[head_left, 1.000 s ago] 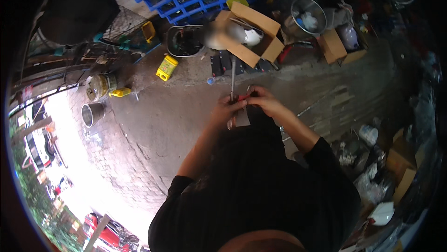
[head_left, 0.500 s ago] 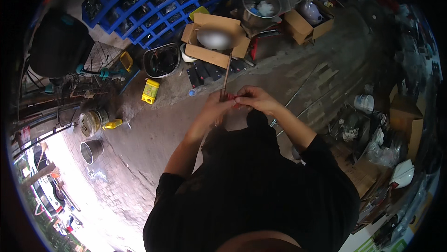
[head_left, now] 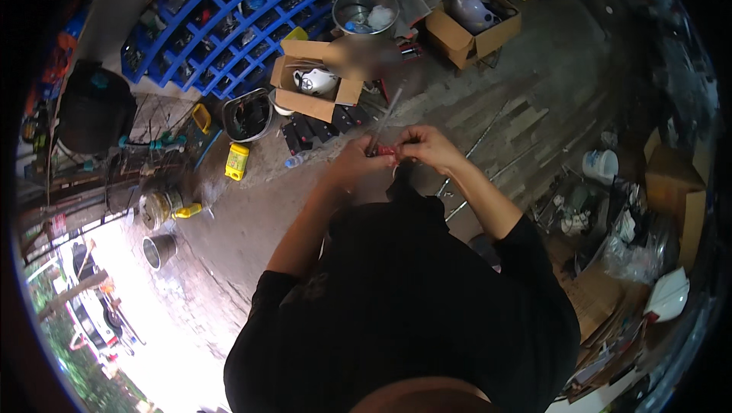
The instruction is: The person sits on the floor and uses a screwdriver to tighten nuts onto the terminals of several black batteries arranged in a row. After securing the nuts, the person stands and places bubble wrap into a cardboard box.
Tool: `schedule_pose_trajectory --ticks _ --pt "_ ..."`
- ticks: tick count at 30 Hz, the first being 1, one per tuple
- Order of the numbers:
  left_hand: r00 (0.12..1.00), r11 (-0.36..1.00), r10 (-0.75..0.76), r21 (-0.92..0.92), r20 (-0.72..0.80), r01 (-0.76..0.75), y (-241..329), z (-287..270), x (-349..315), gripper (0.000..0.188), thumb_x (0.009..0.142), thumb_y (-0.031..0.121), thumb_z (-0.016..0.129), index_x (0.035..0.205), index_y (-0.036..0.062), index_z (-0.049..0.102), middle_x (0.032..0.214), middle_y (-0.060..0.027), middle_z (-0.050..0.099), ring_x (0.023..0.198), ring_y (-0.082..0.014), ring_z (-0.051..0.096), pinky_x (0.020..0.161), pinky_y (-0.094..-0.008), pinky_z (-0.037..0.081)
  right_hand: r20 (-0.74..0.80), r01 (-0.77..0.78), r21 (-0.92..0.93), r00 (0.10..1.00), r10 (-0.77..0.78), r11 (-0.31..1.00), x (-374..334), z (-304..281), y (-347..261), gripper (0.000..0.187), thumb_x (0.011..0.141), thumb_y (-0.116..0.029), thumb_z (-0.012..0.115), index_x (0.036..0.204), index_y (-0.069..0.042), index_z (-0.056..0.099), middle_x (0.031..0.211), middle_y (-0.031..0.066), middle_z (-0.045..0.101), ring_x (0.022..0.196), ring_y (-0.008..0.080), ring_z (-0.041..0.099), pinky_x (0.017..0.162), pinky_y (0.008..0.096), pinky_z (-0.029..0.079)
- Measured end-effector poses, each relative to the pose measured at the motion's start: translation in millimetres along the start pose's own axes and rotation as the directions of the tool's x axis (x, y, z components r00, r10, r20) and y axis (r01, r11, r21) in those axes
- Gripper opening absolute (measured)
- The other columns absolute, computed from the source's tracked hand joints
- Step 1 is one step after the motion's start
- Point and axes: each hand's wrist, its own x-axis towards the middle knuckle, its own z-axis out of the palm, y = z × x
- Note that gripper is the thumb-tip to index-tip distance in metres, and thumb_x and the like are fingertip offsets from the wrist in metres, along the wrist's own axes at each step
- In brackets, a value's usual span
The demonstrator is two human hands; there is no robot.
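My left hand (head_left: 352, 163) is closed around a long thin rod (head_left: 390, 110) that sticks up and away to the right. A small red piece (head_left: 386, 151) lies at the left hand's fingertips, across the rod's lower part. My right hand (head_left: 431, 149) pinches at the right end of that red piece, its fingertips close to those of the left. The fingers cover much of the red piece, so its kind cannot be made out. Both hands are held up in front of my dark shirt.
Ahead stand a cardboard box (head_left: 310, 104) with a white helmet (head_left: 315, 80), a metal bucket (head_left: 366, 3), a blue compartment rack (head_left: 226, 12) and another box (head_left: 451, 36). A yellow bottle (head_left: 236, 161) is at left. Long thin rods (head_left: 478, 142) lie on the floor at right, near clutter and cartons (head_left: 672, 184).
The view has shifted, so the surroundings sit differently. The rod now leans further right, and more of the red piece shows between my hands. Both hands keep their grip.
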Motion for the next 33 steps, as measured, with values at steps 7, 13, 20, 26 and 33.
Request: schedule_pose_trajectory --ticks 7,13,20,26,33 --pt "0.997 0.996 -0.072 0.057 -0.038 0.075 -24.6 30.7 -15.5 0.032 0.079 0.016 0.076 0.104 -0.0003 0.065 0.090 -0.0036 0.067 0.075 -0.0090 0.059 0.066 -0.0257 0.047 0.069 -0.156 0.137 0.987 0.147 0.978 -31.7 -3.9 22.5 0.014 0.083 -0.005 0.070 0.095 -0.001 0.068 0.085 0.0031 0.065 0.077 0.0113 0.058 0.069 0.0255 0.046" --pt "0.992 0.970 -0.040 -0.243 -0.121 0.010 -21.9 26.3 -42.5 0.031 0.078 0.014 0.079 0.101 -0.0002 0.065 0.086 -0.0053 0.067 0.075 -0.0102 0.062 0.067 -0.0253 0.049 0.148 -0.191 0.001 0.971 0.189 0.982 -12.6 15.0 28.5 0.016 0.088 -0.014 0.071 0.095 0.000 0.067 0.082 0.0029 0.065 0.075 0.0103 0.058 0.068 0.0258 0.046" --pt "0.989 0.968 -0.116 -0.234 -0.092 0.092 -88.9 -15.1 -57.8 0.026 0.080 0.008 0.076 0.101 -0.0010 0.064 0.079 -0.0062 0.067 0.068 -0.0118 0.063 0.062 -0.0238 0.050 0.275 0.035 -0.211 0.961 0.025 0.977 18.3 41.2 44.3 0.023 0.090 -0.022 0.071 0.102 -0.002 0.066 0.085 0.0020 0.065 0.073 0.0103 0.061 0.066 0.0246 0.048" --pt "0.975 0.905 -0.162 -0.416 -0.151 0.086 -121.8 -77.8 -59.7 0.020 0.085 0.011 0.076 0.097 0.0000 0.065 0.078 -0.0048 0.068 0.059 -0.0074 0.055 0.051 -0.0205 0.040 0.223 -0.226 -0.133 0.942 0.251 0.965 54.5 110.1 64.9 0.035 0.092 -0.031 0.073 0.112 -0.004 0.062 0.089 0.0003 0.067 0.077 0.0085 0.061 0.065 0.0234 0.048" --pt "0.926 0.783 -0.067 -0.595 -0.371 -0.181 -188.2 -154.0 -13.0 0.020 0.086 0.016 0.077 0.095 0.0025 0.066 0.074 -0.0002 0.065 0.060 -0.0068 0.055 0.052 -0.0208 0.041 0.154 -0.145 0.098 0.980 0.129 0.985 140.3 168.3 115.7 0.021 0.091 -0.018 0.073 0.104 -0.003 0.066 0.089 0.0018 0.068 0.077 0.0100 0.063 0.067 0.0251 0.049"
